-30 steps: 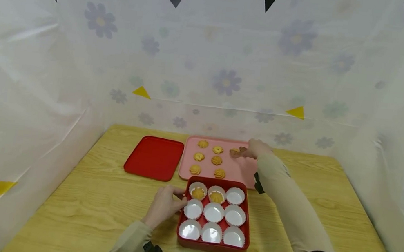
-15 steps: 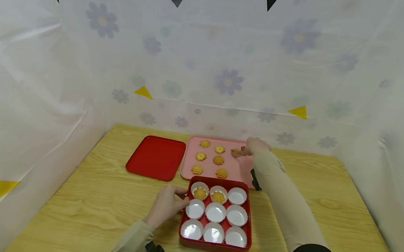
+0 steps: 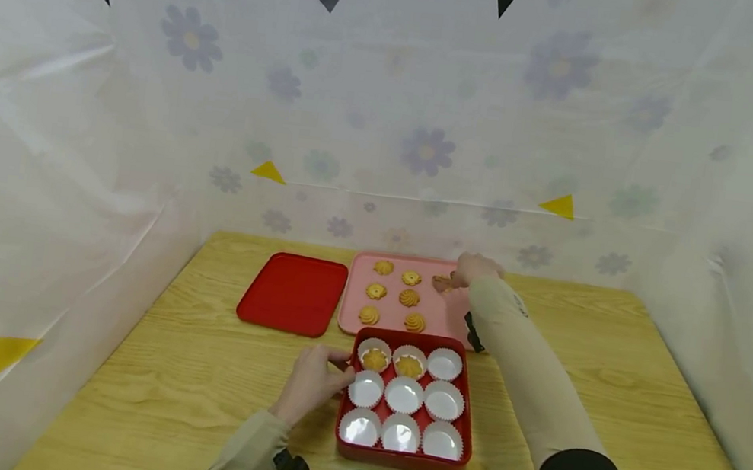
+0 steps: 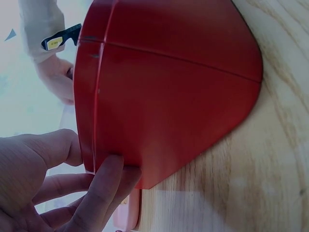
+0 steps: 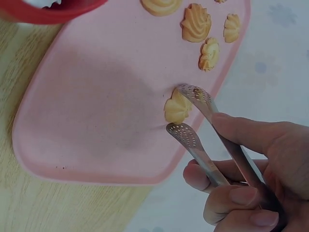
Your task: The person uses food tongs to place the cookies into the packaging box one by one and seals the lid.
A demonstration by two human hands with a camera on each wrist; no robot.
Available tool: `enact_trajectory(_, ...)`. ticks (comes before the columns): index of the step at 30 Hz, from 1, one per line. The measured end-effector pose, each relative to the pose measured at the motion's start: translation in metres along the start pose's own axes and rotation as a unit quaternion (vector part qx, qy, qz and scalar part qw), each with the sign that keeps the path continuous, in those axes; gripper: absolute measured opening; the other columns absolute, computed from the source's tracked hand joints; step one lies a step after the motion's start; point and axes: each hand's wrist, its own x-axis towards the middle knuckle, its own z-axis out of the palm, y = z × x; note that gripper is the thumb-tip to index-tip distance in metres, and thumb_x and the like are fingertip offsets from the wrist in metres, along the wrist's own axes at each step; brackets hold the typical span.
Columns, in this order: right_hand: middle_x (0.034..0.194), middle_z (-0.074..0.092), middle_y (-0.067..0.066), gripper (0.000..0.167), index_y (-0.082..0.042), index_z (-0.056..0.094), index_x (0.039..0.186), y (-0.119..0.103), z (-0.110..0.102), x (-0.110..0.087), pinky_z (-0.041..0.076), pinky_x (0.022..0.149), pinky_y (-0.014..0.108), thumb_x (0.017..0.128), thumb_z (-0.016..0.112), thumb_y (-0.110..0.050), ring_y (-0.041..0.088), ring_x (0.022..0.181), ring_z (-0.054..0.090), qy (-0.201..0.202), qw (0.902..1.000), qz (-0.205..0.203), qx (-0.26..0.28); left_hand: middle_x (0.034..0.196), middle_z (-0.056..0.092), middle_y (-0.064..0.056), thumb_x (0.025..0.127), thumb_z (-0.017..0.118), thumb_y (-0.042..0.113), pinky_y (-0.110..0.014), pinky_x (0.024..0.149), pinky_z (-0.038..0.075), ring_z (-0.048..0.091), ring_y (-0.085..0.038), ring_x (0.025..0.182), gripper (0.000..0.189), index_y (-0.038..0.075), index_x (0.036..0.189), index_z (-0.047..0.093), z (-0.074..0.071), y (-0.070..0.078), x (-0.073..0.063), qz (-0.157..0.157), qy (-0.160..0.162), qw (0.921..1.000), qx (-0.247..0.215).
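In the right wrist view my right hand (image 5: 251, 179) grips metal tongs (image 5: 217, 140) with perforated, spoon-like ends. Those ends straddle a swirled butter cookie (image 5: 177, 107) on the pink tray (image 5: 96, 106); whether both press on it I cannot tell. My left hand (image 3: 309, 385) holds the left wall of a red square tin (image 3: 403, 458), thumb at the rim and fingers against the outer side (image 4: 164, 106). Inside the tin stand several white paper cups (image 3: 404, 395) in rows. Two back-row cups, left and middle, each contain a cookie (image 3: 375, 359).
Several more cookies (image 3: 409, 297) lie on the left part of the pink tray, behind the tin. A flat red lid (image 3: 292, 293) lies left of the tray. The wooden table (image 3: 197, 369) meets a white flowered sheet (image 3: 375, 112) at the back and sides.
The right hand has shifted slightly with the tongs at the same cookie, and the gap between the tongs looks narrower. The left hand stays on the tin. The head view has moved a little.
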Motion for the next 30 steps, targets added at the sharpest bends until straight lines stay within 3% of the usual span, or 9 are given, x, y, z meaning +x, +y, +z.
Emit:
enact_trajectory(5,0.12,0.064,0.019,0.035,-0.003,0.065,0.113,0.005,0.001,0.0,0.045,0.083,0.046,0.1,0.058,-0.035,0.029,0.098,0.056,0.003,1.0,-0.002,-0.002,0.105,0.076,-0.019,0.084,0.072,0.007,-0.018,0.055,0.043,0.055,-0.01,0.064,0.031,-0.006,0.111,0.074,0.0,0.001,0.0,-0.002,0.0,1.0,-0.002)
enact_trajectory(13,0.088,0.06,0.01,0.043,-0.002,0.059,0.118,0.014,-0.005,-0.006,0.044,0.072,0.04,0.097,0.062,-0.04,0.021,0.074,0.053,0.001,0.9998,-0.015,0.013,0.104,0.076,-0.019,0.083,0.071,0.007,-0.018,0.056,0.045,0.057,-0.007,0.064,0.031,-0.006,0.111,0.075,-0.001,-0.001,0.001,0.006,0.001,1.0,-0.002)
enact_trajectory(18,0.105,0.064,0.018,0.048,0.001,0.057,0.126,0.018,-0.01,-0.012,0.048,0.081,0.047,0.097,0.061,-0.036,0.025,0.083,0.059,0.007,0.9996,-0.022,0.017,0.104,0.076,-0.019,0.082,0.071,0.006,-0.018,0.056,0.045,0.056,-0.006,0.063,0.031,-0.007,0.111,0.074,-0.001,-0.001,0.002,0.007,0.002,1.0,0.001)
enact_trajectory(22,0.112,0.064,0.021,0.047,0.002,0.056,0.125,0.022,-0.014,-0.017,0.049,0.08,0.046,0.096,0.061,-0.034,0.027,0.087,0.06,0.003,0.9995,-0.026,0.018,0.104,0.076,-0.019,0.083,0.071,0.006,-0.018,0.055,0.045,0.056,-0.006,0.061,0.031,-0.007,0.112,0.074,-0.002,-0.001,0.003,0.0,-0.003,1.0,-0.003)
enact_trajectory(25,0.108,0.063,0.019,0.046,0.003,0.057,0.121,0.026,-0.02,-0.021,0.048,0.075,0.041,0.095,0.063,-0.034,0.026,0.085,0.058,0.001,0.9991,-0.04,0.011,0.105,0.076,-0.019,0.084,0.071,0.007,-0.017,0.054,0.044,0.054,-0.006,0.059,0.032,-0.006,0.113,0.074,-0.001,-0.001,0.003,-0.006,-0.005,1.0,-0.005)
enact_trajectory(30,0.083,0.053,0.009,0.03,0.001,0.057,0.1,0.029,-0.036,-0.032,0.04,0.062,0.031,0.093,0.066,-0.027,0.019,0.069,0.046,0.002,0.9957,-0.092,-0.004,0.104,0.076,-0.019,0.083,0.071,0.007,-0.017,0.052,0.041,0.051,-0.006,0.058,0.032,-0.006,0.112,0.074,-0.001,-0.001,0.004,0.0,-0.002,1.0,-0.003)
